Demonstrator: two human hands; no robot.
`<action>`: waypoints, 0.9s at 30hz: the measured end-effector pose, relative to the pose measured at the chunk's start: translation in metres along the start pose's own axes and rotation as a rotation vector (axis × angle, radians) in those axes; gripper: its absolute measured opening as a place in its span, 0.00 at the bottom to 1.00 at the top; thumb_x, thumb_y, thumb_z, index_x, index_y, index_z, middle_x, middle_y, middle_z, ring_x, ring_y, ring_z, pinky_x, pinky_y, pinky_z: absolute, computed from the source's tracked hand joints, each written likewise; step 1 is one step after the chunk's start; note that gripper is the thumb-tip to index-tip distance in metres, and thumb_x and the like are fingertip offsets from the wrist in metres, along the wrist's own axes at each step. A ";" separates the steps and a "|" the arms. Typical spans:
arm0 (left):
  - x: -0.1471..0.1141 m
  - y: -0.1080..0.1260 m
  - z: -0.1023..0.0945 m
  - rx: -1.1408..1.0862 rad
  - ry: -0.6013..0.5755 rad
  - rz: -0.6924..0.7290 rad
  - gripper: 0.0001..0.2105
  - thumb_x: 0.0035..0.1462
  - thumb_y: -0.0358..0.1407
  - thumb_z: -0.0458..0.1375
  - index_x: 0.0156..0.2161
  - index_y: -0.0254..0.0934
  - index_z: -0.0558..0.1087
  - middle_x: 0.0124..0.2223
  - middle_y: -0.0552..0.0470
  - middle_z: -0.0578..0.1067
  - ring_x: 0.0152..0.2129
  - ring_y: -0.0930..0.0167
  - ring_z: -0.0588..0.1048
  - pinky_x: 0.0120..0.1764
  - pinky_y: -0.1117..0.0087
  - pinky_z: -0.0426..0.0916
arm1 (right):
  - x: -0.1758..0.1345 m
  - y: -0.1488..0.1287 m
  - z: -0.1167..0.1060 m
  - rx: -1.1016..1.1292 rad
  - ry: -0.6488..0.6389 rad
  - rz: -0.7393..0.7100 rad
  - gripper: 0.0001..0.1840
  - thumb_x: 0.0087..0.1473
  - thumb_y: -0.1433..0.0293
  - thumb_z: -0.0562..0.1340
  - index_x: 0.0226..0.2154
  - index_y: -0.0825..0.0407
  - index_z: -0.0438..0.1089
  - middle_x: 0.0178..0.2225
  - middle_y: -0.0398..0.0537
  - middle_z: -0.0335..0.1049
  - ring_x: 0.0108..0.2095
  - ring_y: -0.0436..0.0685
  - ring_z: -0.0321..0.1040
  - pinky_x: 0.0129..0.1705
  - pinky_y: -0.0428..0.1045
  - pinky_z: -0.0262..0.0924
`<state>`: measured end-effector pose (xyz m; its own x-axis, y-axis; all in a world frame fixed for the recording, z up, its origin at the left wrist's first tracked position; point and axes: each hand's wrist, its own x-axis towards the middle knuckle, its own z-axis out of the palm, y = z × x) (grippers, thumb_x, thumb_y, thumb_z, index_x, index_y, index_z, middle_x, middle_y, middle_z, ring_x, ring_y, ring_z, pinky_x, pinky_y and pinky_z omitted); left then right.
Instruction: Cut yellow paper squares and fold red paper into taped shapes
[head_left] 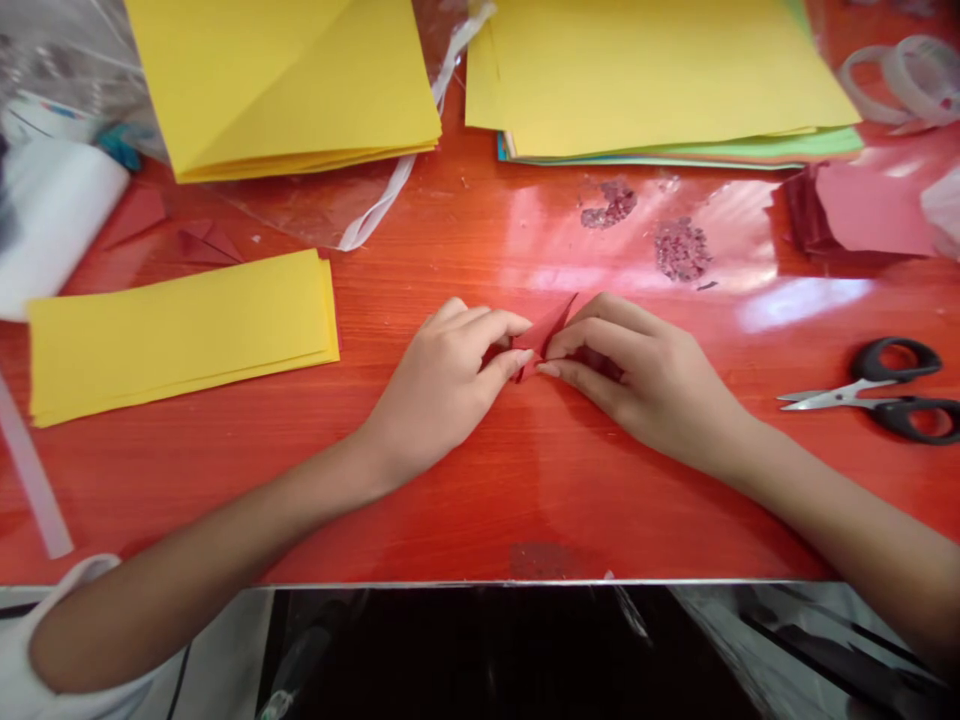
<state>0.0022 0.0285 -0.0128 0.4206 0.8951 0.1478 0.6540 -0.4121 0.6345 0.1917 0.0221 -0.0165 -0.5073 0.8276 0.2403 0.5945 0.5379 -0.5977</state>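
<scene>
Left hand (446, 385): grip pinched, thumb and forefinger closed on the near left part of a folded red paper (550, 330). Right hand (649, 380): grip likewise pinched, thumb and fingertips on the paper's right side. The paper sits between the two hands, just over the middle of the bench (450, 530), one thin point rising toward the upper right. Its lower folds are partly hidden by fingers.

Left of the left hand, well apart: a long stack of yellow strips (184, 335), slightly askew, a sliver of red at its right end. Beyond it, small folded red pieces (210, 243) and a white cylinder (64, 210). At the left edge, a translucent stick (34, 470).

Right of the right hand: scissors (840, 395), black handles outward, blades slightly parted and pointing at the hand. Farther back, a stack of dark red paper (874, 210). Along the far side, yellow sheets (300, 90) at left, a mixed paper stack (645, 75) topped yellow at right, then rolls of tape (919, 75) in the corner.
</scene>
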 end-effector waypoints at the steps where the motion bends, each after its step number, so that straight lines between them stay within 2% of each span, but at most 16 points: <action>1: 0.000 0.000 0.000 0.032 0.005 0.022 0.07 0.56 0.30 0.58 0.41 0.36 0.72 0.34 0.55 0.73 0.35 0.72 0.69 0.41 0.69 0.65 | 0.000 0.000 0.000 -0.008 -0.004 -0.008 0.04 0.57 0.72 0.57 0.31 0.53 0.67 0.33 0.48 0.65 0.31 0.52 0.64 0.31 0.48 0.60; 5: 0.001 -0.002 0.002 0.060 -0.002 0.056 0.13 0.56 0.29 0.57 0.47 0.36 0.68 0.40 0.51 0.71 0.40 0.70 0.68 0.45 0.67 0.64 | 0.001 -0.002 0.000 -0.039 -0.016 -0.025 0.05 0.58 0.73 0.56 0.32 0.52 0.66 0.34 0.49 0.64 0.32 0.53 0.65 0.33 0.49 0.61; 9: 0.002 -0.004 0.001 0.051 -0.046 0.062 0.06 0.58 0.30 0.55 0.40 0.37 0.72 0.39 0.50 0.69 0.40 0.70 0.67 0.46 0.66 0.63 | 0.002 -0.004 -0.001 -0.038 -0.021 -0.018 0.06 0.57 0.74 0.55 0.32 0.52 0.66 0.33 0.49 0.64 0.32 0.53 0.65 0.33 0.50 0.61; 14: 0.004 -0.006 0.000 0.026 -0.050 0.069 0.06 0.59 0.30 0.52 0.35 0.37 0.73 0.37 0.51 0.68 0.39 0.70 0.67 0.47 0.65 0.62 | 0.002 -0.006 0.000 -0.039 -0.022 0.037 0.07 0.57 0.75 0.54 0.31 0.50 0.65 0.33 0.49 0.63 0.31 0.53 0.63 0.33 0.50 0.61; 23: 0.005 -0.008 0.000 0.048 -0.057 0.105 0.05 0.59 0.32 0.54 0.37 0.37 0.73 0.38 0.51 0.67 0.39 0.70 0.66 0.46 0.66 0.62 | 0.002 -0.006 0.004 -0.058 -0.013 0.063 0.07 0.56 0.76 0.53 0.30 0.51 0.63 0.31 0.49 0.59 0.30 0.55 0.61 0.34 0.51 0.59; 27: 0.005 -0.009 -0.001 0.083 -0.081 0.186 0.05 0.58 0.32 0.54 0.39 0.35 0.72 0.38 0.49 0.68 0.38 0.70 0.67 0.45 0.66 0.63 | 0.001 -0.005 0.004 -0.082 0.007 0.065 0.07 0.56 0.77 0.53 0.30 0.51 0.62 0.31 0.49 0.58 0.31 0.55 0.60 0.35 0.52 0.59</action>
<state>-0.0024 0.0368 -0.0176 0.5856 0.7873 0.1930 0.6087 -0.5843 0.5367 0.1851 0.0196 -0.0164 -0.4622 0.8619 0.2086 0.6749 0.4945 -0.5477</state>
